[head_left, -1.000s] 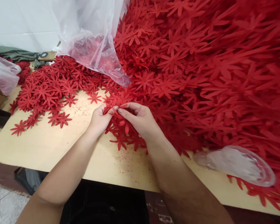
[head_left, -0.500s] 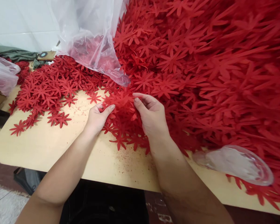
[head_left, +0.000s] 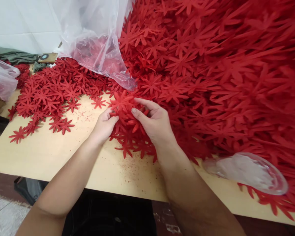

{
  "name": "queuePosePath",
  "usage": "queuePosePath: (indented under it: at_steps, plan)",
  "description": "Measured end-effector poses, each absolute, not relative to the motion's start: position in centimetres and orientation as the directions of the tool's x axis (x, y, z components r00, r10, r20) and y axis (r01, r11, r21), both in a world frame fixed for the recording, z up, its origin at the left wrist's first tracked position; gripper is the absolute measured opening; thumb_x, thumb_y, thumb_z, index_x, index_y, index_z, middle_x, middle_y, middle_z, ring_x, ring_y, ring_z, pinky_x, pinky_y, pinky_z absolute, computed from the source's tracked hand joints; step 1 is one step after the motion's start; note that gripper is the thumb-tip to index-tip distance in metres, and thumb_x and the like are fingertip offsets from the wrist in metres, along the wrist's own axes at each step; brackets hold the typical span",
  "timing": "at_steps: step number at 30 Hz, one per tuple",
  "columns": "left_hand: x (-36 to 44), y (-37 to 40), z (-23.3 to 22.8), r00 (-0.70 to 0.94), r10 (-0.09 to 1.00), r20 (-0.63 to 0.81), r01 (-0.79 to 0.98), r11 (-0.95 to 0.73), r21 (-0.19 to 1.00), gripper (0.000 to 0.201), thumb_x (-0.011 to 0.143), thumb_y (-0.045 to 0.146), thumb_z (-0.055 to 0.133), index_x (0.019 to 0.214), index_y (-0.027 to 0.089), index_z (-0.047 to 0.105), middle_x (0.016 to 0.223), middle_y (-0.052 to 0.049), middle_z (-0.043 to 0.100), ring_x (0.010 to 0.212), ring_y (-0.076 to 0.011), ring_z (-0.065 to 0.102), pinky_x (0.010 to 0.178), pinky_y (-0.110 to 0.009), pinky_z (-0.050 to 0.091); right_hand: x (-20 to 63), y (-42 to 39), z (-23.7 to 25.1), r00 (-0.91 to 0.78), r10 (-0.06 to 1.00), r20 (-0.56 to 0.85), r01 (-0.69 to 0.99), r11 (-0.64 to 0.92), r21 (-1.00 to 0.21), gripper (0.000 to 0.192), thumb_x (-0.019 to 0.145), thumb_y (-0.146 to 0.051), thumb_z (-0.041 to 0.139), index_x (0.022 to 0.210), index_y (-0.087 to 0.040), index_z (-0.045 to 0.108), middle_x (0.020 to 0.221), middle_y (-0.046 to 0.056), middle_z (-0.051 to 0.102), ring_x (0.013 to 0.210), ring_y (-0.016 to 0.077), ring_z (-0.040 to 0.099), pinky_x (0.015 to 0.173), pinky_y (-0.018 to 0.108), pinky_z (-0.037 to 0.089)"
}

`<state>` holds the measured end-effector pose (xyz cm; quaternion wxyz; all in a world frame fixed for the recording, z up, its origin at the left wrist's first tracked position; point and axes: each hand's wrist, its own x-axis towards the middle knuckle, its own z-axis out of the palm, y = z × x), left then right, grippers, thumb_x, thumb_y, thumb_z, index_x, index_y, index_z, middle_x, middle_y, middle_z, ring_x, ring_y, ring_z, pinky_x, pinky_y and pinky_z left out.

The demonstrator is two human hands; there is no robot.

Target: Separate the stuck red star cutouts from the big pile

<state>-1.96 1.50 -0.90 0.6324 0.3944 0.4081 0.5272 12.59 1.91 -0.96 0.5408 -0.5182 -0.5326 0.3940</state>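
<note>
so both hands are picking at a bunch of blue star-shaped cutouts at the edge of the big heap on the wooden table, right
Not quite: the cutouts are red, not blue, as the head view shows. The rest holds: the left hand and right hand pinch them at the edge of the heap on the wooden table.

I see both forearms bare to the elbow, no sleeves, rings or watch on left hand (head_left: pixel 103 126) or right hand (head_left: pixel 156 126); dark clothing below.

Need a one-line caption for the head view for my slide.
Left hand and right hand pinch a bunch of red felt flowers at the big pile's edge.
</note>
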Motion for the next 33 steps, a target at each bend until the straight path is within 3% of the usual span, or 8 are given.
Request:
queuePosePath:
  at_steps: [5,10,13,19,24,30,33]
  plan:
    - [-2.0,1.9,-1.1,0.040,0.993,-0.115,-0.323,0.121,0.938,0.002,0.072,0.016,0.065,0.072,0.015,0.064,0.063,0.001,0.068,0.060,-0.0113,0.062,0.070,-0.027,0.052,13.0,2.0,-1.1,0.092,0.968,0.234,0.073,0.228,-0.971,0.047,0.075,-0.033,0.071,0.121,-0.027,0.061,0.073,-0.002,0.058,0.058,0.0111,0.052,0.057,0.029,0.050]
    - [-2.1,1.7,-0.9,0.025,0.987,-0.160,-0.264,0.160,0.951,0.024,0.069,0.032,0.075,0.063,0.015,0.059,0.050,0.004,0.059,0.044,-0.0065,0.049,0.050,-0.021,0.043,12.4,1.6,-0.6,0.078,0.975,0.209,0.072,0.204,-0.976,0.035,0.071,-0.031,0.074,0.105,-0.025,0.069,0.067,-0.003,0.056,0.054,0.0094,0.047,0.053,0.026,0.047]
    - [-2.1,1.6,-0.8,0.005,0.989,-0.150,-0.252,0.147,0.956,0.030,0.066,0.039,0.078,0.067,0.016,0.059,0.052,0.005,0.058,0.044,-0.0064,0.049,0.049,-0.020,0.042,12.3,1.7,-0.5,0.105,0.979,0.174,-0.009,0.176,-0.984,0.027,0.069,-0.037,0.077,0.092,-0.024,0.070,0.064,-0.005,0.054,0.055,0.0079,0.048,0.053,0.023,0.046]
    - [-2.1,1.5,-0.6,0.069,0.983,-0.172,-0.323,0.186,0.928,0.025,0.074,0.036,0.072,0.083,0.017,0.060,0.069,0.001,0.066,0.059,-0.0096,0.060,0.060,-0.023,0.048,12.6,2.5,-0.9,0.133,0.991,0.032,-0.277,0.068,-0.959,0.040,0.056,-0.051,0.082,0.079,-0.022,0.065,0.067,-0.006,0.061,0.056,0.0054,0.055,0.052,0.018,0.048]
    - [-2.3,1.8,-0.9,0.092,0.986,-0.141,-0.364,0.165,0.917,0.013,0.072,0.012,0.066,0.083,0.016,0.061,0.078,0.000,0.070,0.068,-0.0117,0.065,0.066,-0.024,0.050,12.9,2.5,-0.5,0.102,0.993,-0.065,-0.363,-0.024,-0.932,0.040,0.058,-0.050,0.081,0.080,-0.023,0.063,0.064,-0.006,0.062,0.051,0.0065,0.055,0.043,0.018,0.043]
    - [-2.2,2.1,-1.0,0.016,0.986,-0.167,-0.223,0.166,0.961,0.002,0.073,0.012,0.064,0.072,0.014,0.064,0.065,0.000,0.068,0.048,-0.0083,0.055,0.051,-0.022,0.045,13.3,2.4,-0.1,0.042,0.991,-0.129,-0.440,-0.098,-0.892,0.034,0.062,-0.040,0.082,0.081,-0.023,0.059,0.066,-0.008,0.061,0.055,0.0063,0.058,0.051,0.020,0.049]
    - [-2.3,2.1,-0.8,-0.003,0.982,-0.187,-0.193,0.183,0.964,0.009,0.076,0.018,0.065,0.069,0.015,0.062,0.054,0.003,0.061,0.042,-0.0062,0.048,0.045,-0.020,0.039,13.2,2.3,0.1,0.015,0.993,-0.115,-0.439,-0.097,-0.893,0.033,0.060,-0.030,0.084,0.081,-0.024,0.058,0.064,-0.009,0.058,0.054,0.0056,0.057,0.052,0.019,0.049]
